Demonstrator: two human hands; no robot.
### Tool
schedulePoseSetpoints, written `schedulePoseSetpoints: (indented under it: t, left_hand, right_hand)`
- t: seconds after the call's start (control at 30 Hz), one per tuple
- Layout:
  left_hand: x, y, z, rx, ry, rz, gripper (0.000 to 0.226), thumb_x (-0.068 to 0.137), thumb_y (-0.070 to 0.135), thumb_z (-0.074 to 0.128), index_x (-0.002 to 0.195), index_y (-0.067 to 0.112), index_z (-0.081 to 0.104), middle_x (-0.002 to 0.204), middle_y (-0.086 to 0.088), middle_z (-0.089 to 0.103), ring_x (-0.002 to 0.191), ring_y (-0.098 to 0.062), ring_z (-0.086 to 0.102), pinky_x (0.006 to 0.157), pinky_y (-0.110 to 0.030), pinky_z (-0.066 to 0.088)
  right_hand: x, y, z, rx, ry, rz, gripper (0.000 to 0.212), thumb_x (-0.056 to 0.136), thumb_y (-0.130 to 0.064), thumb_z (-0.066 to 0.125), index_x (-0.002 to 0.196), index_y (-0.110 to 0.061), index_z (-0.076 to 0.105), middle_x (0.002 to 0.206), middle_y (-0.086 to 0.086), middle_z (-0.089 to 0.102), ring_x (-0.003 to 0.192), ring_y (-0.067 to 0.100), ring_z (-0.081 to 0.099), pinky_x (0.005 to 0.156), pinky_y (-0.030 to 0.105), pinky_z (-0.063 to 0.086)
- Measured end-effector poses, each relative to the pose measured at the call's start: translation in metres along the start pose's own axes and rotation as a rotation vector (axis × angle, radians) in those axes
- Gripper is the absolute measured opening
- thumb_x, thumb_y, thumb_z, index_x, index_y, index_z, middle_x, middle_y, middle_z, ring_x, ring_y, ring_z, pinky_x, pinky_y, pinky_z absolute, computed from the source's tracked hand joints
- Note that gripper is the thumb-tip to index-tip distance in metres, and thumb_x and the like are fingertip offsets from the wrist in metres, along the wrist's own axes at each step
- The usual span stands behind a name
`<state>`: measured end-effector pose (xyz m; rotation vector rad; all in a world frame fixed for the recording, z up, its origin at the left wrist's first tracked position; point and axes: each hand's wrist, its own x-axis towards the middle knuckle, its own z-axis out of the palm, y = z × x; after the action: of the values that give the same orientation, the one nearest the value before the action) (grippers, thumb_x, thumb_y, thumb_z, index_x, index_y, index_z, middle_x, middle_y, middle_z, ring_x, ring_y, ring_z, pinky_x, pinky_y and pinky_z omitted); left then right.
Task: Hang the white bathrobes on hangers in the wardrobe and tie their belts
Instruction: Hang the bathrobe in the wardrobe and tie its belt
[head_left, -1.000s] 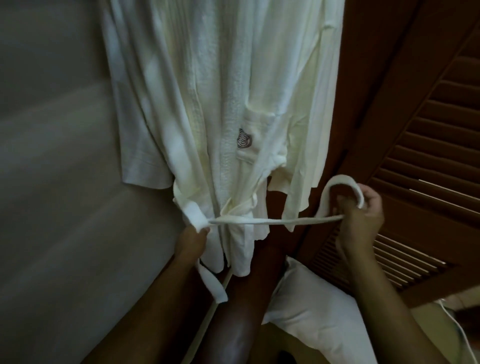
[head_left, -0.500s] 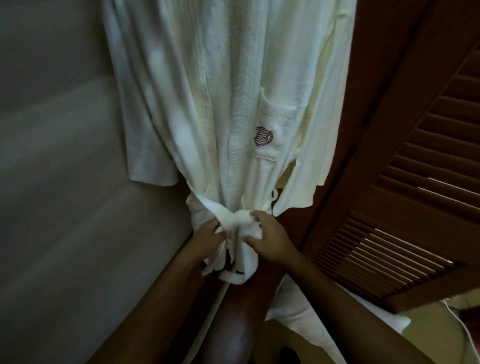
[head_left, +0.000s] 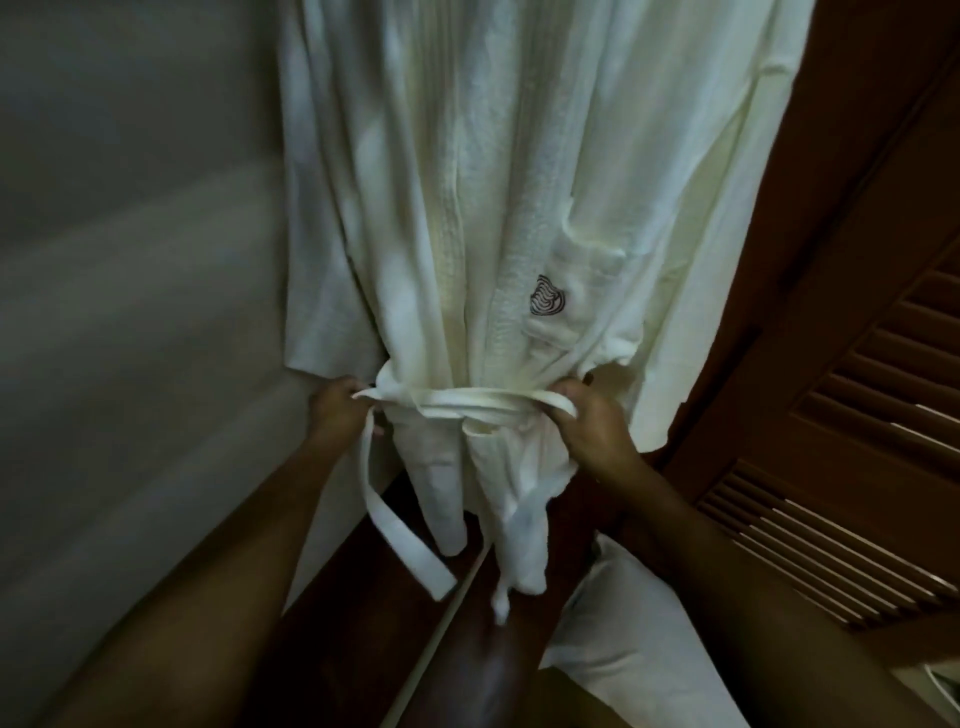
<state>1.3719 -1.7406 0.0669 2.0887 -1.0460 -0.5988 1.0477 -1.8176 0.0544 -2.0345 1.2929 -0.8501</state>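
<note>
Nearest, below the bathrobe (head_left: 467, 182): white pillow (head_left: 623, 654). Gripped the belt (head_left: 488, 404) at either side of the bathrobe's waist, left hand (head_left: 337, 410) fingers curled round one strand, right hand (head_left: 592, 431) fingers closed on a loop. Hung in the wardrobe (head_left: 810, 208), belt round its waist, one end dangling below the left hand.

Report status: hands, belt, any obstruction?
Left hand grips belt at bathrobe left side; right hand grips it at right. Belt drawn across the front, no knot visible, one end hanging loose. Nothing between hands and belt.
</note>
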Motion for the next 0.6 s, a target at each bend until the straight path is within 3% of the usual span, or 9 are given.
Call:
schedulePoseSetpoints:
  t: [0.1,0.17,0.23,0.33,0.4,0.5,0.53,0.6]
  left_hand:
    - [0.030,0.001,-0.008,0.095,0.033,-0.032,0.024,0.087,0.011,0.073,0.067,0.014,0.060,0.073,-0.005,0.068,0.047,-0.005,0.062,0.045,-0.013,0.047]
    - [0.043,0.001,-0.005,0.178,0.029,-0.032,0.009,0.087,0.008,0.069,0.079,0.011,0.066,0.087,-0.010,0.072,0.060,-0.014,0.061,0.047,-0.012,0.037]
    - [0.048,-0.004,-0.002,0.199,0.042,-0.060,0.011,0.086,0.004,0.066,0.096,0.005,0.072,0.099,-0.014,0.074,0.072,-0.023,0.064,0.056,-0.019,0.042]
    - [0.049,-0.019,0.003,0.166,0.071,-0.102,0.014,0.088,0.002,0.064,0.101,0.001,0.070,0.105,-0.020,0.072,0.090,-0.033,0.069,0.074,-0.028,0.050]
    - [0.048,-0.027,0.010,0.208,0.093,-0.049,0.017,0.092,0.015,0.062,0.100,0.001,0.067,0.105,-0.021,0.070,0.098,-0.039,0.068,0.077,-0.032,0.046]
    - [0.042,-0.026,0.023,0.334,-0.042,0.003,0.040,0.090,0.033,0.059,0.117,0.004,0.057,0.118,-0.019,0.063,0.112,-0.041,0.062,0.087,-0.045,0.048]
    - [0.047,-0.029,0.029,0.369,-0.073,0.003,0.047,0.087,0.034,0.063,0.126,0.009,0.054,0.125,-0.016,0.060,0.117,-0.039,0.059,0.091,-0.051,0.049]
    - [0.075,-0.050,0.048,0.331,-0.088,0.057,0.062,0.079,0.057,0.065,0.128,0.021,0.055,0.123,-0.009,0.061,0.113,-0.035,0.062,0.090,-0.053,0.054]
  right_hand:
    - [-0.018,0.007,-0.007,-0.037,0.098,0.040,0.028,0.099,-0.049,0.057,0.092,-0.023,0.067,0.079,-0.010,0.066,0.070,0.002,0.059,0.064,0.009,0.040]
    - [-0.035,0.017,-0.003,-0.039,0.120,0.040,0.037,0.098,-0.052,0.048,0.088,-0.021,0.066,0.072,-0.008,0.063,0.065,0.002,0.059,0.059,0.013,0.039]
    - [-0.047,0.024,0.001,-0.051,0.120,0.071,0.036,0.101,-0.049,0.048,0.084,-0.021,0.064,0.067,-0.006,0.061,0.060,0.006,0.059,0.056,0.020,0.042]
    - [-0.052,0.034,-0.002,-0.123,0.115,0.112,0.032,0.105,-0.039,0.050,0.079,-0.023,0.061,0.065,-0.005,0.060,0.060,0.008,0.060,0.057,0.025,0.043]
    - [-0.050,0.038,-0.006,-0.118,-0.006,0.152,0.031,0.104,-0.037,0.054,0.080,-0.020,0.064,0.067,-0.005,0.062,0.062,0.008,0.060,0.059,0.025,0.042]
    - [-0.046,0.035,-0.002,-0.172,-0.452,0.132,0.021,0.090,-0.042,0.074,0.085,-0.022,0.068,0.077,-0.012,0.062,0.066,0.004,0.059,0.060,0.020,0.040]
    - [-0.045,0.034,0.002,-0.216,-0.544,0.131,0.026,0.083,-0.047,0.078,0.097,-0.028,0.068,0.089,-0.016,0.062,0.076,0.002,0.061,0.063,0.016,0.040]
    - [-0.036,0.023,0.004,-0.184,-0.509,0.174,0.055,0.082,-0.048,0.078,0.130,-0.028,0.061,0.117,-0.018,0.057,0.101,0.004,0.062,0.072,0.011,0.042]
